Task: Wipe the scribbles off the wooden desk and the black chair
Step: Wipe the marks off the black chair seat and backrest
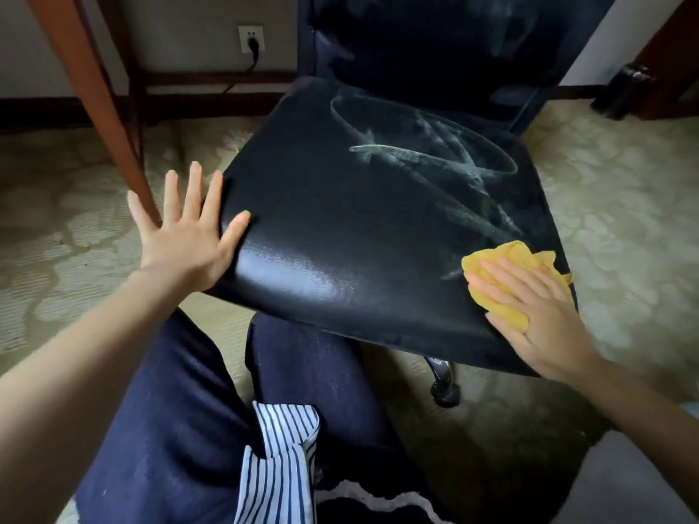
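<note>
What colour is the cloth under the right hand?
Yellow cloth, pressed on the chair seat by the right hand; head view.

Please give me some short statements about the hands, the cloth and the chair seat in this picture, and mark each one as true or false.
1. The right hand presses a yellow cloth flat on the chair seat. True.
2. The left hand holds a second cloth. False: it is bare, fingers spread, against the seat's left edge.
3. Whitish scribbles remain on the seat. True.
4. The cloth lies over the scribbles at the seat's back. False: it is at the front right corner.
5. A plug sits in the wall socket. True.
</note>
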A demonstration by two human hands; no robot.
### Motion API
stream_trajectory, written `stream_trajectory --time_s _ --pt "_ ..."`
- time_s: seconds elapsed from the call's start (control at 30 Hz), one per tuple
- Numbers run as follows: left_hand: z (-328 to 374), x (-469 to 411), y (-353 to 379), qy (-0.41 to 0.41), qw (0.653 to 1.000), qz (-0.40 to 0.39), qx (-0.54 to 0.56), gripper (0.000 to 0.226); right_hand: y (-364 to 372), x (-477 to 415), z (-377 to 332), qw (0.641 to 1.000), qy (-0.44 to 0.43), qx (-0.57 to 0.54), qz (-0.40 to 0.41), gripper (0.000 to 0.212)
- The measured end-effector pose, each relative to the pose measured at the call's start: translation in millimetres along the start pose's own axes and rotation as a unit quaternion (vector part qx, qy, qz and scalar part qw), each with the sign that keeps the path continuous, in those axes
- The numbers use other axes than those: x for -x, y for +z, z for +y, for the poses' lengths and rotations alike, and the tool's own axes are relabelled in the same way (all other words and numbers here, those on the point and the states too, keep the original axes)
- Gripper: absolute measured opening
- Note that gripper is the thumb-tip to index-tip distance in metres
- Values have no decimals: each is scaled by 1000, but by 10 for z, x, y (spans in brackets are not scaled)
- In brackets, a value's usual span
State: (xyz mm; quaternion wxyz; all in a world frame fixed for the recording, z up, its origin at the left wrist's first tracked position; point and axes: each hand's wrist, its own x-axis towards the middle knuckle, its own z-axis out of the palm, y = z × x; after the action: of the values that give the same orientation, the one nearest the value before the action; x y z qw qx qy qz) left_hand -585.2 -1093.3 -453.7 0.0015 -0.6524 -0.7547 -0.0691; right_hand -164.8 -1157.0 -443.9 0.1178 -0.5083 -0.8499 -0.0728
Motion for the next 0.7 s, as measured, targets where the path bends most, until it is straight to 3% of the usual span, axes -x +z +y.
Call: stream_trajectory --time_s 0.1,0.2,0.43,0.57,0.7 --pt "-67 -156 -82 8 994 31 -101 80 -45 -142 62 993 94 -66 -13 50" --pt "-15 -216 -134 2 989 66 -132 77 -25 -357 138 985 142 -88 -36 60" --pt "646 132 -7 53 995 78 29 71 113 -1121 91 972 193 -96 -94 54" --pt "966 449 84 83 993 58 66 74 25 -1351 -284 970 177 -83 -145 46" --pt "1063 600 121 65 991 30 114 76 -3 -1284 -583 976 100 -85 -176 39"
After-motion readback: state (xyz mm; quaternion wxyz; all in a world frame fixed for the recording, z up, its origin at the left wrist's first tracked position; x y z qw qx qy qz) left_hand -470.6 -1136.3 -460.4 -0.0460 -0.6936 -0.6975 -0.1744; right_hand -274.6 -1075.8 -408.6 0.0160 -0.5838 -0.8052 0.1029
